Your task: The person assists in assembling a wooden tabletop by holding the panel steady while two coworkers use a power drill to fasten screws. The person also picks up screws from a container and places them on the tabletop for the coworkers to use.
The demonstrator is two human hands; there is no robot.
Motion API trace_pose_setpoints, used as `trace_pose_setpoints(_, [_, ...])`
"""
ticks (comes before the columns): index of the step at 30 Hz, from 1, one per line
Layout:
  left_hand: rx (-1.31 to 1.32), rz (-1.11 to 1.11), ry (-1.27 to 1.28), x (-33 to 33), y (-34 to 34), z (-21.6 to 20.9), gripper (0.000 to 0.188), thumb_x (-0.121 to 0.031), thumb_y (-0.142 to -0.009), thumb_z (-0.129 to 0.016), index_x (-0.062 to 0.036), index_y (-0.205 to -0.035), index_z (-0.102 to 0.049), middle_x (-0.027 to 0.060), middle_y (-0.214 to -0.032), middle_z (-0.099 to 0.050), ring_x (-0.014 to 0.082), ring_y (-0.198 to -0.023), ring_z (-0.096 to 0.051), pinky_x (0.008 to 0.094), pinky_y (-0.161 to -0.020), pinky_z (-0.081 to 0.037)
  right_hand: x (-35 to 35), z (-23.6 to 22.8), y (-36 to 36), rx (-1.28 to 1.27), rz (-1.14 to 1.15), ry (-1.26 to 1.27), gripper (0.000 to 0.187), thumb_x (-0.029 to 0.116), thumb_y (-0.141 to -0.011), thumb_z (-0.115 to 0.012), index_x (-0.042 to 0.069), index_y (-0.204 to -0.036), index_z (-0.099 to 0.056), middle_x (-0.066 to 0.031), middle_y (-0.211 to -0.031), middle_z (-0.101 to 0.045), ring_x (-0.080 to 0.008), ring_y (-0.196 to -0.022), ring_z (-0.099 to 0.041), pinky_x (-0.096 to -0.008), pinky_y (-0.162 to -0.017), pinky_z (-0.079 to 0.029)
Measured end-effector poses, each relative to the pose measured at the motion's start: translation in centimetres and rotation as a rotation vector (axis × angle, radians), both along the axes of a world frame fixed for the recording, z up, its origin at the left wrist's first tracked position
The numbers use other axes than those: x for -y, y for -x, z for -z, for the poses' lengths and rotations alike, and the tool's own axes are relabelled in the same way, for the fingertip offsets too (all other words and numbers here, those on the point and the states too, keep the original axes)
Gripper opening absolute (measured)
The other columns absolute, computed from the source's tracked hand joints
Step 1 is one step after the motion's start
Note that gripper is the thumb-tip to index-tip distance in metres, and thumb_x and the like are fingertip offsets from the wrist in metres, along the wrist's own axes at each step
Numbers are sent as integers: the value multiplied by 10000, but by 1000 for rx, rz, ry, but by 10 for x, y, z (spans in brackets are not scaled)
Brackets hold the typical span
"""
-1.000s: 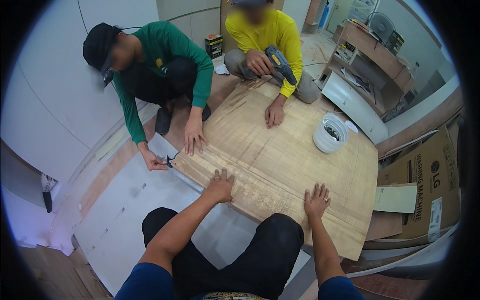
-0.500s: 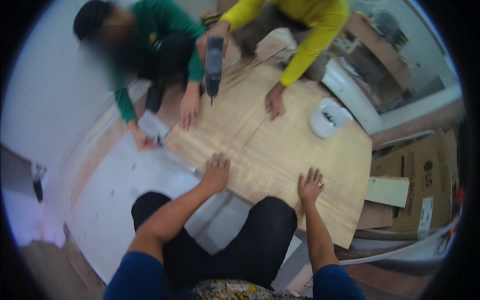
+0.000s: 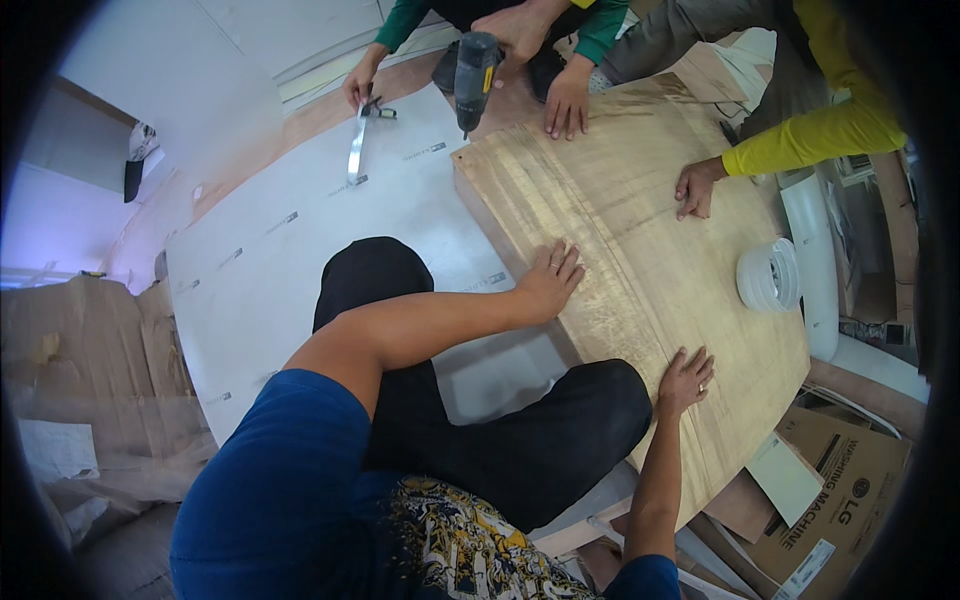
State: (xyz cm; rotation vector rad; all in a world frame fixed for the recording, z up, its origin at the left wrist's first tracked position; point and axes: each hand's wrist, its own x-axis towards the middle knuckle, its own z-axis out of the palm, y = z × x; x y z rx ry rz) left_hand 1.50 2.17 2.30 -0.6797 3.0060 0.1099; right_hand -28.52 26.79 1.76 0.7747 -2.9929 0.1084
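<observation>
My left hand lies flat near the close edge of a pale plywood box, fingers spread. Palm down and nearer me, my right hand rests on the same plywood, fingers apart. A co-worker in yellow sleeves holds a cordless drill, its tip just above the box's far left corner. That person's other hand is on the plywood. A second co-worker, in green sleeves, presses a hand on the far edge. Their other hand holds a silver, dark-ended tool over the white sheet.
A white plastic tub with small dark pieces inside stands on the plywood's right side. Beneath my legs and leftward spreads a white sheet. A printed cardboard box lies at lower right; brown wrapping is at left.
My view has swung left, so the plywood appears farther right. The drill has shifted to the box's corner. The green-sleeved person's hand with the silver tool has moved away from that corner.
</observation>
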Motion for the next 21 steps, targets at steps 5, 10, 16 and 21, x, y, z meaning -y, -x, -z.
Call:
trace_pose_setpoints(5, [-66, 140, 46, 13, -6, 1, 754, -265, -943, -650, -26, -1607, -382, 287, -1688, -275, 467, -1566, -272, 606, -1245, -255, -4, 2, 9, 3, 21, -46, 722, 601, -1078, -393, 155, -1644, -357, -155, -1739, -242, -386, -1607, -185, -665, -1231, -177])
trace_pose_setpoints(10, [-136, 331, -86, 25, 0, 8, 804, -262, -913, -693, -197, -1639, -355, 174, -1731, -241, 415, -1593, -231, 622, -1280, -212, -5, 1, 8, 14, 13, -62, 743, 625, -1079, -364, 156, -1654, -336, -157, -1746, -222, -390, -1613, -154, -677, -1230, -161])
trace_pose_setpoints(16, [-147, 318, -71, 23, 6, 24, 769, -230, -936, -659, -229, -1641, -351, 144, -1742, -226, 402, -1607, -198, 618, -1294, -185, -5, 1, 8, 40, 20, -64, 757, 634, -1082, -342, 152, -1664, -306, -156, -1753, -195, -390, -1616, -136, -675, -1235, -140])
trace_pose_setpoints(21, [-143, 307, -88, 23, 3, 25, 711, -181, -975, -580, -229, -1645, -345, 138, -1749, -209, 399, -1613, -178, 616, -1298, -172, -3, -1, 5, 53, 8, -63, 771, 644, -1082, -324, 144, -1668, -295, -164, -1754, -184, -397, -1618, -124, -679, -1235, -131])
